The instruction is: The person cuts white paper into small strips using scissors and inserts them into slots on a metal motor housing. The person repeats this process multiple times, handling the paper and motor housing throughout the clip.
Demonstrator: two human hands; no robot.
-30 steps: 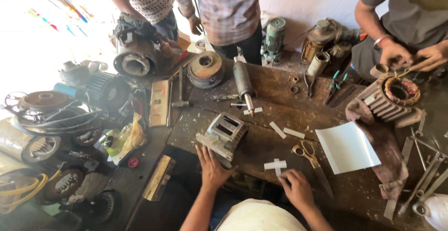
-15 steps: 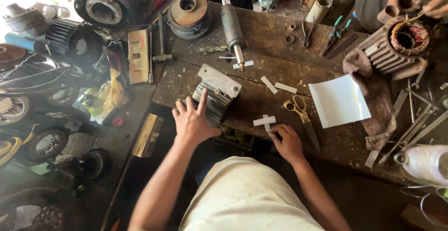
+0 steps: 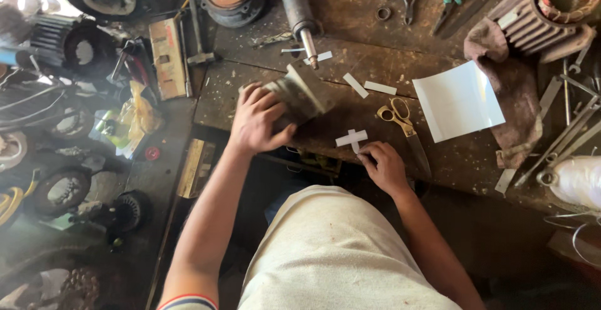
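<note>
Since the earlier frame the view has been closing in on the bench, and the left hand (image 3: 256, 121) has been shifting from lying flat on the metal block (image 3: 299, 96) to gripping it; the block is now tipping up on its near edge.

Going left to right: on the floor at far left, several round motor parts are lying in a heap, too jumbled to count. One yellow bag (image 3: 139, 115) is sitting among them. One wooden slat (image 3: 168, 56) is lying along the bench's left edge, with one hammer (image 3: 195, 35) beside it.

The left hand is clamping the block, fingers curled over its top and thumb underneath, probably to steady it where both hands can reach. Behind it one rotor shaft (image 3: 297, 10) is lying with its tip pointing at the block.

The right hand (image 3: 384, 167) is resting at the bench's near edge, fingers loosely curled and touching one white paper cross (image 3: 352, 139); whether it is pinching it I cannot tell. Two white strips (image 3: 368, 86) are lying just beyond, with two smaller ones near the shaft tip, likely cut pieces kept at hand. One pair of scissors (image 3: 400, 117) is lying shut beside the cross, next to one white sheet (image 3: 457, 100). One brown rag (image 3: 510, 91) is draping under one finned motor housing (image 3: 541, 10). At far right, one white spool (image 3: 576, 182) is sitting.
</note>
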